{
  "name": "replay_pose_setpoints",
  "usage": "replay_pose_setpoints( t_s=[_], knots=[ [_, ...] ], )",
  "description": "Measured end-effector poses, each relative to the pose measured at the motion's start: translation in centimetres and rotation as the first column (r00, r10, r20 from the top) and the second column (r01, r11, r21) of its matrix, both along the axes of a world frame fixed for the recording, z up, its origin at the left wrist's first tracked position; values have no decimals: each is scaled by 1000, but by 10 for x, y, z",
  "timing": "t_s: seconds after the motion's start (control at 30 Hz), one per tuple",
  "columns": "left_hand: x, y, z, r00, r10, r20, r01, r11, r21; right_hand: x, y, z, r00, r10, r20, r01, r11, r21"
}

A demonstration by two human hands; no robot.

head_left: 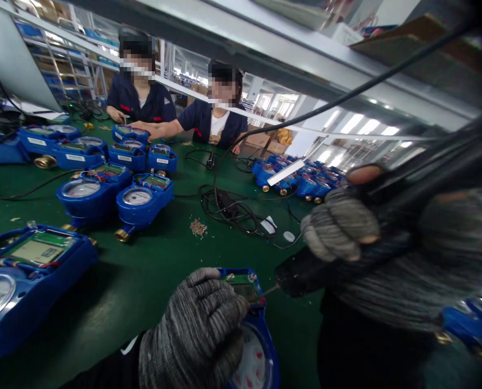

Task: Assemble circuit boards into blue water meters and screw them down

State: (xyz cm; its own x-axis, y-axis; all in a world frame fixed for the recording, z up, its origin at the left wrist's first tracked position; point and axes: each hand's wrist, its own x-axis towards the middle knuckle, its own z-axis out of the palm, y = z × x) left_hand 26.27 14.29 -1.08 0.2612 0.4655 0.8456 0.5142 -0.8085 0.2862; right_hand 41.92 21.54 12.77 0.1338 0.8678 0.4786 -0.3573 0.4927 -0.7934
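My left hand [202, 329], in a grey knit glove, lies over the left side of a blue water meter [271, 346]. Its fingers are bent and pressed together at the meter's open top, beside the circuit board and display [245, 286]. What the fingertips may pinch is hidden. In a matching glove with bare fingertips, my right hand [342, 224] is wrapped round a black electric screwdriver [306, 273]. The tool tilts down to the left, and its thin bit [270, 290] reaches the right edge of the display compartment. Part of the meter's dial is covered by my left hand.
Several blue water meters [144, 202] stand to the left, more [281, 170] at the back right. A pile of small screws [198, 228] and coiled black cables [228, 205] lie on the green table [144, 275]. Two co-workers [220, 124] sit opposite. A hanging cable [306, 113] crosses above.
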Motion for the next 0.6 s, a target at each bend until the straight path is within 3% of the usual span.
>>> replay_pose_setpoints(
  t_s=[0.03,0.1,0.2,0.27,0.3,0.37,0.47,0.53,0.6],
  knots=[
    [-1,0,-1,1000,-16,-2,16,1000,-8,2,5,7,981,149,127,-149,989,-10],
    [-5,0,-3,999,-45,-3,45,999,-13,4,23,8,986,167,12,-168,985,46],
    [-17,6,-10,995,1,98,-3,1000,16,-4,55,-20,964,34,-265,-32,999,11],
    [-27,17,-15,950,108,294,-80,991,-107,-13,74,-47,938,-54,-344,42,998,-41],
    [-32,24,-17,888,174,426,-78,969,-233,-17,81,-59,927,-86,-364,67,996,-64],
    [-41,41,-21,659,315,683,58,884,-463,-23,94,-79,914,-127,-386,97,991,-97],
    [-50,61,-24,264,449,854,346,782,-518,-29,108,-97,903,-149,-402,106,986,-126],
    [-53,68,-24,145,474,868,457,746,-484,-32,116,-103,903,-149,-404,104,986,-132],
    [-54,69,-24,118,481,869,513,720,-468,-36,122,-107,906,-145,-398,99,986,-135]
  ],
)
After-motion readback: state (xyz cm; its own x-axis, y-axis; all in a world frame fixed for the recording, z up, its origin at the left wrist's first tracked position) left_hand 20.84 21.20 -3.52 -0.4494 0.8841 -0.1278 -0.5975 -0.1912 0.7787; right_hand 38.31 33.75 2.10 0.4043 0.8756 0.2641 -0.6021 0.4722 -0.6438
